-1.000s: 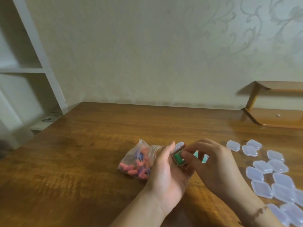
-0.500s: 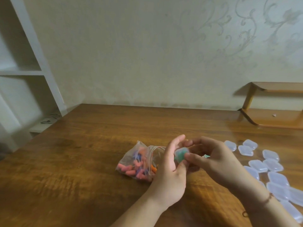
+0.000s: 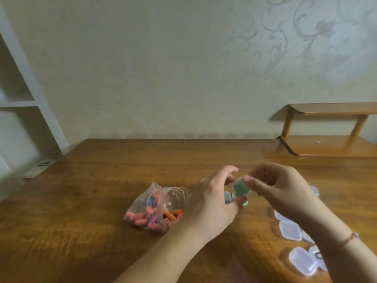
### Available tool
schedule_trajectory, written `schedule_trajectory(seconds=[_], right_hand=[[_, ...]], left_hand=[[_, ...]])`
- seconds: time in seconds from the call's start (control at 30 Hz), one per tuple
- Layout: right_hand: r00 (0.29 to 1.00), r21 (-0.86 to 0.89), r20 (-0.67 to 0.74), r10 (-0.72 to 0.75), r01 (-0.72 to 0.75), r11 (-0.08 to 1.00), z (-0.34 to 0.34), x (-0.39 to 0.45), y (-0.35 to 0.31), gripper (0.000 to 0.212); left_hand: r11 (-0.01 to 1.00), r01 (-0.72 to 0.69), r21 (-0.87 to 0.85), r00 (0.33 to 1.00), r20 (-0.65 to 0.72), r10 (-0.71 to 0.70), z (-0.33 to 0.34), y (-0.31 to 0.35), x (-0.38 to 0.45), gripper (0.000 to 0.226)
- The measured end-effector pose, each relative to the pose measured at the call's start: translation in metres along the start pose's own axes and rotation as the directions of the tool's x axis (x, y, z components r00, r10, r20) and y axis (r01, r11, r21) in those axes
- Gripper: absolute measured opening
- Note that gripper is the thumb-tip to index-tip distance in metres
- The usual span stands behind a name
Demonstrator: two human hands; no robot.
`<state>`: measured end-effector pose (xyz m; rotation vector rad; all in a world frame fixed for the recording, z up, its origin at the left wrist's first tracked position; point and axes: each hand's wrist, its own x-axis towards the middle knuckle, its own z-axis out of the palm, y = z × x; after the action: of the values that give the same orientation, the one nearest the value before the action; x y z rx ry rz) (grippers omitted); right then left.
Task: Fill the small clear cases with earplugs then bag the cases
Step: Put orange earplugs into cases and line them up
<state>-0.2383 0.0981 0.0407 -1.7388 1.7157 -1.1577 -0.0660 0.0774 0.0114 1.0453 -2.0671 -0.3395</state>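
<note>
Both hands hold one small clear plastic case with green contents [image 3: 240, 187] above the brown wooden table [image 3: 102, 190]. Left hand [image 3: 214, 203] pinches it between thumb and curled fingers; right hand [image 3: 279, 190] pinches its upper edge. Clear zip bag of pink and orange earplugs [image 3: 157, 209] lies just left; empty clear cases [image 3: 290, 229] lie right.

1. This looks like a room in a home, not a workshop or a lab.
2. The wall [image 3: 142, 68] behind the far edge is papered in a pale cream with a raised floral scroll pattern toward the right.
3. The tabletop [image 3: 81, 201] is glossy brown wood, like a household desk or dining table.
4. At its far right corner stands a small wooden shelf [image 3: 330, 127] with two tiers, in the same wood tone.
5. Beyond the left edge rises a white shelving unit [image 3: 24, 103] with open compartments.
</note>
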Motion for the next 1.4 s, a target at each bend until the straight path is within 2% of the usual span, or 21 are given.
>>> schedule_trajectory(seconds=[0.13, 0.2, 0.33, 0.53, 0.67, 0.77, 0.87, 0.93, 1.03, 1.17, 1.23, 1.27, 1.33, 1.37, 1.4], right_hand=[[0.976, -0.08, -0.204, 0.077, -0.095, 0.992, -0.034, 0.011, 0.031, 0.016], [0.963, -0.133, -0.253, 0.094, -0.131, 0.982, -0.043, 0.01, 0.046, 0.012], [0.976, -0.267, -0.177, 0.128, -0.173, 0.948, -0.044, 0.008, 0.066, 0.013], [0.989, -0.439, -0.032, 0.143, -0.143, 0.887, -0.05, 0.004, 0.067, 0.02], [0.973, -0.57, 0.072, 0.219, -0.14, 0.809, -0.057, -0.003, 0.063, 0.003], [0.964, -0.61, 0.11, 0.244, -0.128, 0.782, -0.054, -0.007, 0.06, 0.011], [0.968, -0.639, 0.109, 0.228, -0.107, 0.762, -0.045, -0.008, 0.058, 0.012], [0.97, -0.64, 0.1, 0.22, -0.106, 0.761, -0.042, -0.008, 0.06, 0.014], [0.97, -0.591, 0.087, 0.229, -0.135, 0.795, -0.042, -0.007, 0.062, 0.021], [0.972, -0.277, 0.133, 0.191, -0.149, 0.949, -0.043, -0.009, 0.053, 0.019], [0.985, -0.166, 0.117, 0.123, -0.103, 0.981, -0.042, -0.01, 0.046, 0.017], [0.994, -0.154, 0.088, 0.064, -0.05, 0.987, -0.04, -0.011, 0.044, 0.018], [0.994, -0.182, 0.009, -0.106, 0.105, 0.978, -0.032, -0.015, 0.039, 0.021], [0.977, -0.199, -0.019, -0.212, 0.204, 0.959, -0.026, -0.018, 0.036, 0.022], [0.951, -0.224, -0.021, -0.31, 0.297, 0.928, -0.019, -0.022, 0.031, 0.021]], left_hand=[[0.996, 0.066, 0.068, 0.98, 0.184, -0.078, 0.031, 0.009, 0.024, 0.06], [0.988, 0.09, 0.125, 0.957, 0.264, -0.121, 0.046, 0.009, 0.031, 0.058], [0.976, 0.078, 0.205, 0.925, 0.351, -0.147, 0.06, 0.003, 0.038, 0.06], [0.961, 0.034, 0.275, 0.907, 0.396, -0.146, 0.064, 0.005, 0.035, 0.058], [0.965, -0.097, 0.243, 0.919, 0.395, -0.007, 0.066, 0.012, 0.031, 0.058], [0.956, -0.198, 0.219, 0.884, 0.461, 0.077, 0.07, 0.024, 0.03, 0.058], [0.962, -0.183, 0.202, 0.88, 0.469, 0.069, 0.075, 0.031, 0.031, 0.055], [0.976, -0.131, 0.175, 0.891, 0.451, 0.039, 0.08, 0.031, 0.03, 0.056], [0.985, -0.126, 0.117, 0.934, 0.349, 0.078, 0.084, 0.026, 0.026, 0.057], [0.993, -0.116, -0.025, 0.971, 0.208, 0.118, 0.077, 0.028, 0.022, 0.065], [0.99, -0.128, -0.061, 0.98, 0.147, 0.136, 0.068, 0.031, 0.017, 0.066], [0.991, -0.099, -0.091, 0.985, 0.13, 0.111, 0.061, 0.03, 0.014, 0.067], [0.969, 0.09, -0.231, 0.987, 0.154, -0.055, 0.045, 0.029, 0.005, 0.066], [0.894, 0.251, -0.371, 0.961, 0.209, -0.183, 0.033, 0.03, 0.0, 0.064], [0.736, 0.404, -0.542, 0.912, 0.295, -0.284, 0.022, 0.03, -0.005, 0.06]])
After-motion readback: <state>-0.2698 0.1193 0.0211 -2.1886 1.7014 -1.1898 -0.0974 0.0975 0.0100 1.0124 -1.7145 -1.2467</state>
